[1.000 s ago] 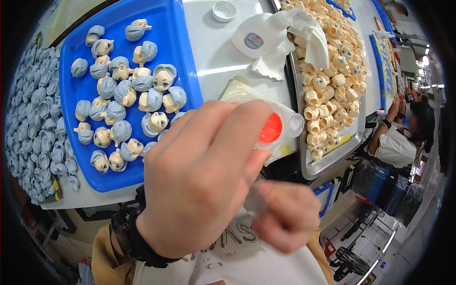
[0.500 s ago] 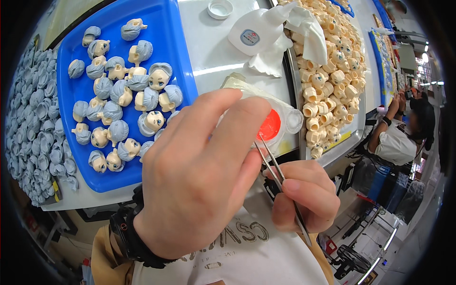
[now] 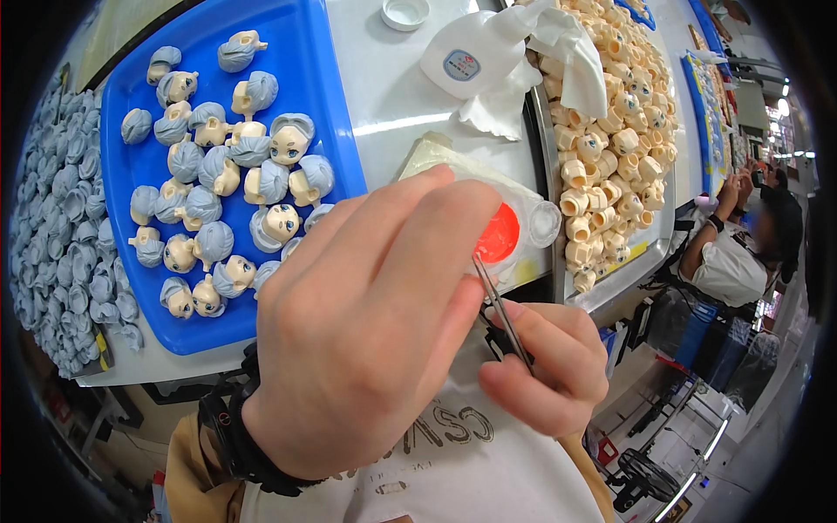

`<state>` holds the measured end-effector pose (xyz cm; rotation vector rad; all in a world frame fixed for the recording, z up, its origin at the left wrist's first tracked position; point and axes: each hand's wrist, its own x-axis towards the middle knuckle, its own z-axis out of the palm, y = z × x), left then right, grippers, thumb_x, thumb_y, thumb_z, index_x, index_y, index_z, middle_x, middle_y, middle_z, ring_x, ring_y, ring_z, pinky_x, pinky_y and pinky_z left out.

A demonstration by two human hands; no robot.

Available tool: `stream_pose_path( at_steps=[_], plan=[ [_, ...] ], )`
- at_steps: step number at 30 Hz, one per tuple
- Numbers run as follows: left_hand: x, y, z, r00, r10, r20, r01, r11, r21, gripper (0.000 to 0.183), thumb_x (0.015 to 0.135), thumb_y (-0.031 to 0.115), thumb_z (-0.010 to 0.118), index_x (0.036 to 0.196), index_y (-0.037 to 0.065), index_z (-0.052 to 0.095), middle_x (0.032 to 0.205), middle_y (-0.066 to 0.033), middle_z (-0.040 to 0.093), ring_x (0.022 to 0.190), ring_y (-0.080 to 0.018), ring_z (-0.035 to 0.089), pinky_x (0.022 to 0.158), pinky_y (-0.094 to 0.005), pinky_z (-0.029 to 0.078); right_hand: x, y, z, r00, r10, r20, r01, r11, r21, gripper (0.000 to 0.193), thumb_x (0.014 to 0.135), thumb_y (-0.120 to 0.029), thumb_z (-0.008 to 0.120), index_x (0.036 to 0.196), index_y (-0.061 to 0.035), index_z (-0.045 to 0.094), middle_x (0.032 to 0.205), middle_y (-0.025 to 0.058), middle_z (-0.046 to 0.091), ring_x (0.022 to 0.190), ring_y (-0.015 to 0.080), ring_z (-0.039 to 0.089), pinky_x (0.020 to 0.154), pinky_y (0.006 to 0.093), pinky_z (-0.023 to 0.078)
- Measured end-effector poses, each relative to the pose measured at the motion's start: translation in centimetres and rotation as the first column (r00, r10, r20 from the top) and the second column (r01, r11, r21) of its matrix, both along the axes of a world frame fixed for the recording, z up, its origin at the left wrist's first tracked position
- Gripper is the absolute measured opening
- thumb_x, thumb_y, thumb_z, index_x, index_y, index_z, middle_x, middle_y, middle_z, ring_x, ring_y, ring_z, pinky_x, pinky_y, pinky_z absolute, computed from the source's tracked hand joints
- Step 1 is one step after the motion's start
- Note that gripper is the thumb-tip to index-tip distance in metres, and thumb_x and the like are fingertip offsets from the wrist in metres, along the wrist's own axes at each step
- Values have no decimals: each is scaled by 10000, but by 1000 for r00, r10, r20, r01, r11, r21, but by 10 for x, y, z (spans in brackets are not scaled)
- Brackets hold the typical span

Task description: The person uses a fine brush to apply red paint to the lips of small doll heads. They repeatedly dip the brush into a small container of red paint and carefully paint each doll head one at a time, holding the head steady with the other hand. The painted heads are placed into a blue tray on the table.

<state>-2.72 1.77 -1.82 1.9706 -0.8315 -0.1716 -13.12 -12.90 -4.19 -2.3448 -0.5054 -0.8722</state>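
Note:
In the middle, my left hand [image 3: 384, 305], with a black watch [image 3: 234, 436] at the wrist, is closed with its fingertips pointing down and turned away. Whatever it pinches is hidden behind the fingers. Steel tweezers [image 3: 506, 322] are gripped between the thumb and fingers of my right hand [image 3: 554, 362]. Their tips reach up to my left fingertips, over the near edge of a round bright red patch [image 3: 500, 234], which looks like a shallow dish of red stuff. It sits on pale, clear plastic beside a small clear cap [image 3: 544, 223].
A blue tray [image 3: 323, 87] at left carries several blue-haired doll heads [image 3: 283, 222]. Blue hair parts [image 3: 65, 200] pile up beyond it. At right, a metal tray [image 3: 628, 272] holds cream face parts [image 3: 602, 148]. A white bottle [image 3: 471, 52], cloth [image 3: 575, 61] and round lid [image 3: 405, 13] stand behind; a co-worker [image 3: 732, 253] sits far right.
My right hand has shifted slightly left and up along the tweezers, now standing steeper with the tips still by my left fingers. My left hand stays nearly in place.

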Motion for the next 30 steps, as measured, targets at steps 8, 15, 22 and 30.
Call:
stream_pose_path(
  at_steps=[8, 15, 22, 30],
  plan=[
    [0, 0, 10, 997, 75, 31, -75, 997, -1, 352, 650, -25, 704, 990, 2, 617, 918, -134, 624, 804, -238, 590, 701, -302, 464, -6, -9, 16, 986, -130, -101, 146, 975, 168, 196, 793, -198, 686, 936, -67, 659, 925, 202, 629, 782, 278, 614, 657, 334, 510],
    [9, 0, 20, 990, 33, 141, -51, 991, 125, 160, 675, -35, 685, 816, 13, 627, 752, -78, 605, 637, -184, 558, 572, -275, 438, 23, 3, 36, 899, -360, -247, 325, 930, -172, 329, 640, -43, 722, 964, -39, 667, 1032, 177, 593, 956, 347, 571, 825, 411, 456],
    [8, -9, 36, 976, -6, 217, -64, 947, 315, 135, 679, -24, 690, 777, 20, 609, 715, -81, 600, 615, -215, 587, 555, -294, 464, 27, 12, 27, 874, -426, -232, 400, 904, -152, 309, 574, -70, 733, 881, -75, 695, 977, 129, 608, 965, 334, 581, 825, 414, 441],
    [2, -13, 26, 947, -6, 320, -82, 962, 259, 148, 673, -23, 686, 780, 23, 596, 700, -93, 590, 577, -238, 587, 520, -311, 463, 24, 7, 20, 905, -388, -176, 363, 918, -159, 228, 641, -118, 659, 865, -82, 684, 995, 104, 618, 967, 275, 583, 896, 433, 407]
  ],
)
